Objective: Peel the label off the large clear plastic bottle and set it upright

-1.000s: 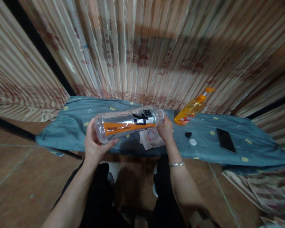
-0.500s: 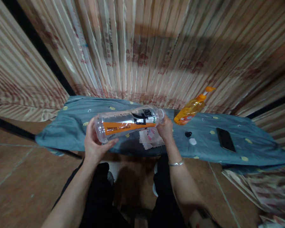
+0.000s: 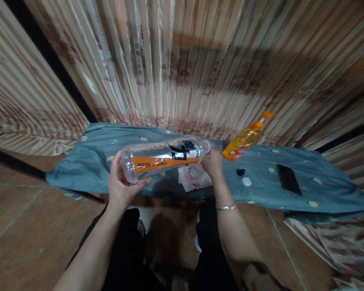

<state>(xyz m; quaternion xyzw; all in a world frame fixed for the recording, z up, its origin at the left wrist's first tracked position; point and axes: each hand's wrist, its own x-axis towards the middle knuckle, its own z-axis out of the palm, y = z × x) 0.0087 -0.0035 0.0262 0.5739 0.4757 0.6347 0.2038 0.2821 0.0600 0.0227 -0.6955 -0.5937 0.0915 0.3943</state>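
Left hand [image 3: 121, 186] grips base of clear plastic bottle [image 3: 166, 157], right hand [image 3: 212, 162] its neck; bottle sideways above blue-green cloth [image 3: 87, 161]. Pump bottle [image 3: 243, 141], white disc [image 3: 246, 181], dark phone [image 3: 289, 179] sit rightward.

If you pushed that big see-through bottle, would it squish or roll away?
The see-through bottle looks empty, so it's probably light for its size. Its clear plastic wall looks thin, so a hard squeeze from the left hand might dent it. Its rounded sides could let it roll if laid on the blue cloth.
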